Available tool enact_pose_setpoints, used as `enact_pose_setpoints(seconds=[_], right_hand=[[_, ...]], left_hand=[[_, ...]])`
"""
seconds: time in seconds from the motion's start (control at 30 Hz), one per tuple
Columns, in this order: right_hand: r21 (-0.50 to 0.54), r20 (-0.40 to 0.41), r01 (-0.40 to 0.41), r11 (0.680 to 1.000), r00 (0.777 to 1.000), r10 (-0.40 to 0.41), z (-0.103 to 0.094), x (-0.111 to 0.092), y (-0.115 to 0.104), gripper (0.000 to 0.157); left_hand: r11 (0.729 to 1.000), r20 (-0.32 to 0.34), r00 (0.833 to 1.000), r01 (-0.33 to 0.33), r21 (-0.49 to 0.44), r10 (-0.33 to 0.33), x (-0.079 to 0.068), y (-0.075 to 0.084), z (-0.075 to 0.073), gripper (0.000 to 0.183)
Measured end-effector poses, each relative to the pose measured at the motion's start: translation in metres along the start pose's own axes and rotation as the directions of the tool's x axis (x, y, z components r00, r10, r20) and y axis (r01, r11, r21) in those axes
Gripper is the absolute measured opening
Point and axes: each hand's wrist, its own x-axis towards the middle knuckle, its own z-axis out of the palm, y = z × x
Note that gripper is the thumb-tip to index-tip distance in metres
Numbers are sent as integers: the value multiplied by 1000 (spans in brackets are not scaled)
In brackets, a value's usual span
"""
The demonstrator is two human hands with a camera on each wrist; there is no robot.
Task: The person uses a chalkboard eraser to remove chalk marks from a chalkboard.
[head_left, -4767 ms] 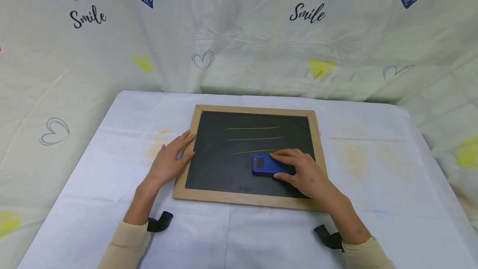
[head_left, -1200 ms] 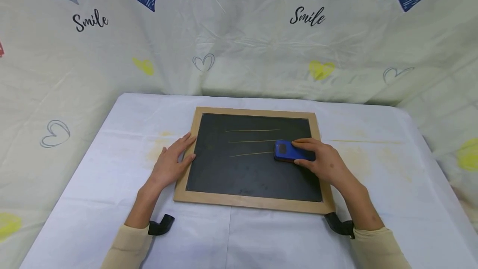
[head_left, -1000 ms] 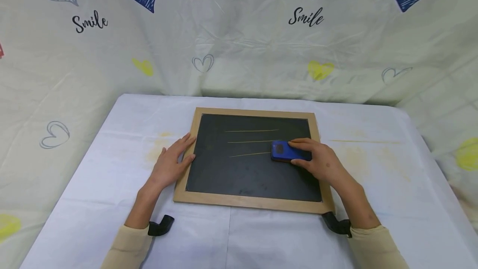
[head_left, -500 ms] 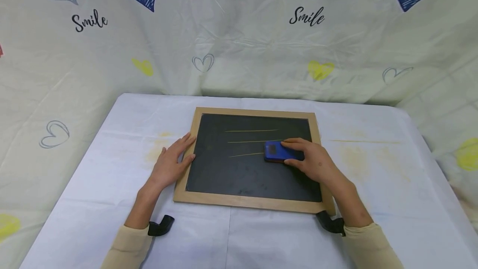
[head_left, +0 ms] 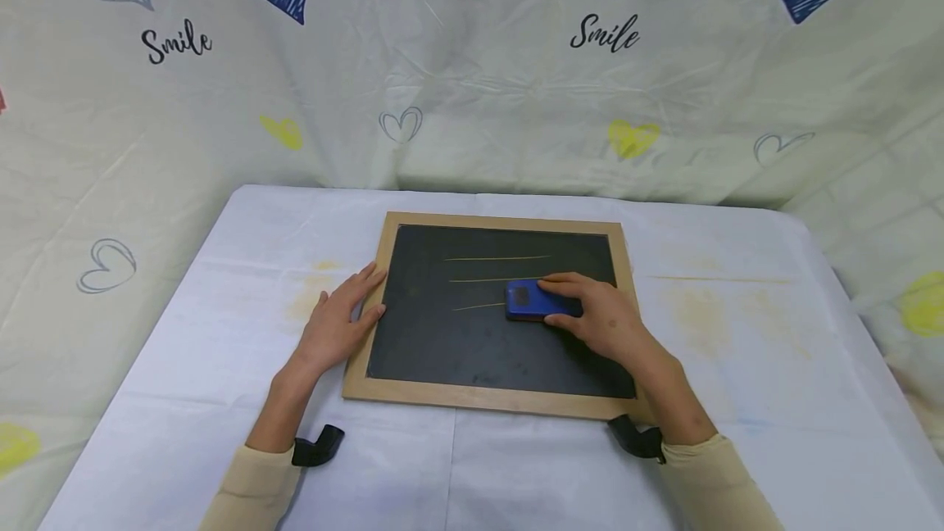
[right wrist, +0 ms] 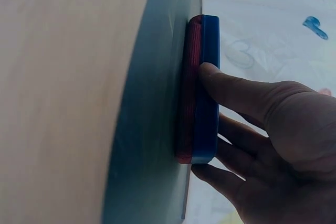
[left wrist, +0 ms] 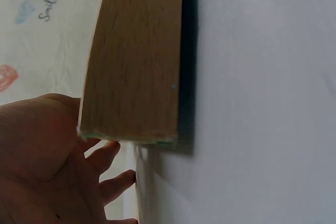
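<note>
The right hand (head_left: 608, 322) pinches a blue-and-red oblong eraser (head_left: 522, 306) just toward three o'clock from centre on the wood-framed black chalkboard (head_left: 442, 351); the left hand (head_left: 335, 326) rests uncurled at its nine-o'clock edge — too light there, rubbing could make it skid.

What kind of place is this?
Probably a staged indoor tabletop setup: a white-covered table, a heart-printed backdrop reading "Smile" behind it, and a framed blackboard lying on top.

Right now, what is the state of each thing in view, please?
Eraser: held, red side toward blackboard.
Blackboard: face up on the tablecloth.
Yellow lines: three visible, lowest reaching the eraser.
Left fingers: touching the wooden frame.
Right fingers: pinching the eraser.
Tablecloth: stained, creased.
Backdrop: hanging, wrinkled.
</note>
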Motion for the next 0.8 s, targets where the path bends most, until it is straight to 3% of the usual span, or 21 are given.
enact_pose_setpoints(seconds=[0.8], right_hand=[[13,35,22,1000,999,-22,10,9,-25,56]], left_hand=[[1000,4,1000,-19,-10,20,-1,0,-1,61]])
